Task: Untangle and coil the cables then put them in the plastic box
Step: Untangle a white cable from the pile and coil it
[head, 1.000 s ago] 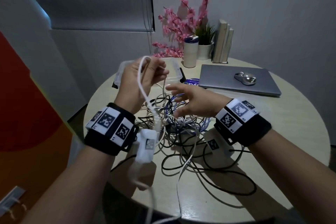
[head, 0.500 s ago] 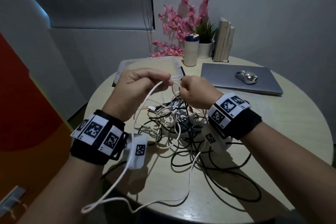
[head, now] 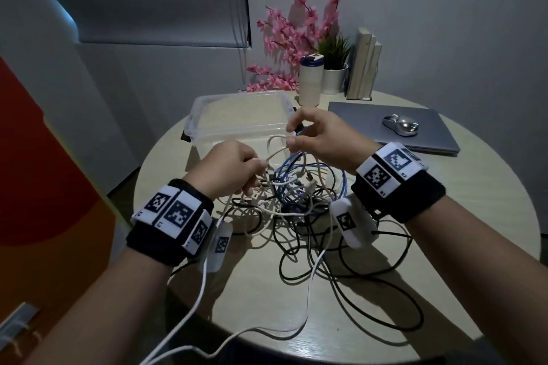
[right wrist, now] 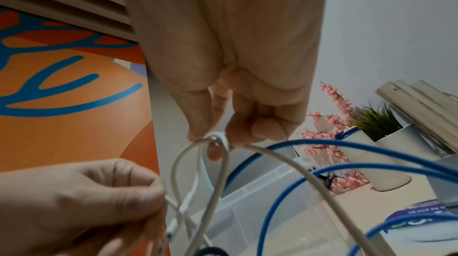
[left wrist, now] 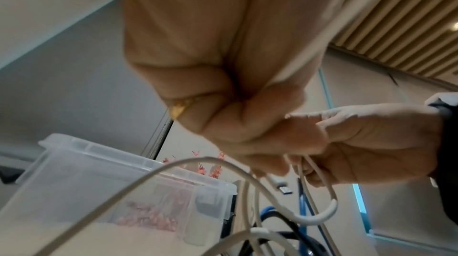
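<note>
A tangle of white, black and blue cables (head: 293,195) lies on the round table in front of the clear plastic box (head: 207,115). My left hand (head: 234,169) grips a white cable (head: 275,154) just above the tangle; its loose length trails off the table's near edge. My right hand (head: 314,139) pinches a loop of the same white cable (right wrist: 218,139) between thumb and finger, a little higher and nearer the box. Blue cable (right wrist: 322,170) arcs under the right hand. In the left wrist view the fingers (left wrist: 223,107) curl around the white cable (left wrist: 322,219); the plastic box (left wrist: 104,182) stands behind.
A closed laptop (head: 394,130) with a silver mouse (head: 400,126) lies at the back right. A tumbler (head: 310,80), a potted plant (head: 335,68), pink flowers (head: 296,35) and books (head: 363,65) stand along the far edge. An orange wall panel (head: 44,187) is on the left.
The left hand came down from raised height to just above the tangle. The right hand went from reaching open over the pile to pinching the white cable near the box.
</note>
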### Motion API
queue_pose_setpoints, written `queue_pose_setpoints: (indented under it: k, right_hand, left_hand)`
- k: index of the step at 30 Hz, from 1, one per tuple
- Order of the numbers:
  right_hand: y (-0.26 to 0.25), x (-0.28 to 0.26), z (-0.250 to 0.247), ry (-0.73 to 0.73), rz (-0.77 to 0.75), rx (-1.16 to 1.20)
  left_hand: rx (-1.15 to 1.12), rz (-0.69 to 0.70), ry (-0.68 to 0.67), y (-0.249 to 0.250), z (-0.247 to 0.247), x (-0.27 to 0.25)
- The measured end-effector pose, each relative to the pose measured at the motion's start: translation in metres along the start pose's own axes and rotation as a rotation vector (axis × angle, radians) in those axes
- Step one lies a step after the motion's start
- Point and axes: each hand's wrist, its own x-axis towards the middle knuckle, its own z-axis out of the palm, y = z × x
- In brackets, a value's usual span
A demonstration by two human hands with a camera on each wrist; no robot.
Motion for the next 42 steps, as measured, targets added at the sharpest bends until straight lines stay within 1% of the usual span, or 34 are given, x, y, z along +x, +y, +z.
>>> queue_pose_setpoints:
  k: [2,4,8,12,15,16,18,20,21,22,24,25,26,27,29,32,33,35,38,39,40,42]
  right_hand:
    - [0.001,0.000,0.003,-0.024,-0.012,-0.023]
    - [0.002,0.000,0.005,0.013,-0.009,-0.078]
    - [0.002,0.000,0.008,0.080,-0.026,-0.264]
    - [0.004,0.002,0.006,0.118,-0.020,-0.316]
    - [0.013,0.004,0.007,0.083,0.006,-0.433]
    - [0.016,0.004,0.008,0.071,0.016,-0.462]
    - [0.019,0.003,0.008,0.062,0.025,-0.470]
    - [0.014,0.003,0.006,0.082,0.026,-0.445]
    - [0.011,0.004,0.005,0.113,0.021,-0.370]
    - [0.008,0.005,0.003,0.154,0.022,-0.231]
    - [0.000,0.004,0.000,0.224,0.028,0.163]
    - [-0.002,0.004,-0.001,0.240,0.024,0.320]
    - [-0.005,0.002,-0.001,0.228,0.023,0.400]
    - [-0.007,0.000,-0.001,0.188,0.021,0.421]
    - [-0.006,-0.005,0.002,0.109,0.000,0.353]
    - [0.007,-0.013,0.004,0.127,0.023,0.047]
    - [0.013,-0.017,0.002,0.130,0.041,-0.062]
    - [0.027,-0.023,-0.003,0.060,0.073,-0.244]
    - [0.041,-0.033,-0.010,-0.190,0.138,-0.478]
    - [0.043,-0.035,-0.011,-0.255,0.157,-0.541]
    - [0.046,-0.037,-0.011,-0.291,0.173,-0.586]
    - [0.052,-0.039,-0.011,-0.308,0.196,-0.623]
  left_hand:
    - [-0.147,0.050,0.047,0.004,0.000,-0.002]
    - [-0.306,0.125,0.092,0.009,0.000,-0.002]
    - [-0.595,0.268,0.124,0.018,-0.002,0.001]
    - [-0.771,0.409,0.191,0.029,-0.009,0.004]
    - [-0.883,0.579,0.227,0.040,-0.028,0.005]
    - [-0.897,0.615,0.246,0.044,-0.036,0.005]
    - [-0.806,0.622,0.304,0.051,-0.048,0.005]
    - [-0.641,0.571,0.332,0.053,-0.049,0.005]
    - [-0.574,0.540,0.330,0.052,-0.047,0.006]
    - [-0.529,0.507,0.321,0.049,-0.043,0.006]
    - [-0.480,0.433,0.298,0.041,-0.033,0.007]
    - [-0.464,0.400,0.287,0.037,-0.027,0.007]
    - [-0.450,0.377,0.276,0.033,-0.022,0.007]
    - [-0.434,0.363,0.267,0.030,-0.016,0.007]
    - [-0.416,0.347,0.243,0.025,-0.004,0.006]
    - [-0.405,0.295,0.221,0.018,0.009,0.003]
    - [-0.371,0.271,0.199,0.014,0.014,0.001]
    - [-0.280,0.229,0.085,0.006,0.026,-0.003]
    - [-0.214,0.171,-0.186,0.001,0.049,-0.010]
    - [-0.138,0.184,-0.245,0.001,0.056,-0.010]
    - [-0.034,0.207,-0.282,0.002,0.062,-0.010]
    - [0.153,0.244,-0.355,0.005,0.072,-0.010]
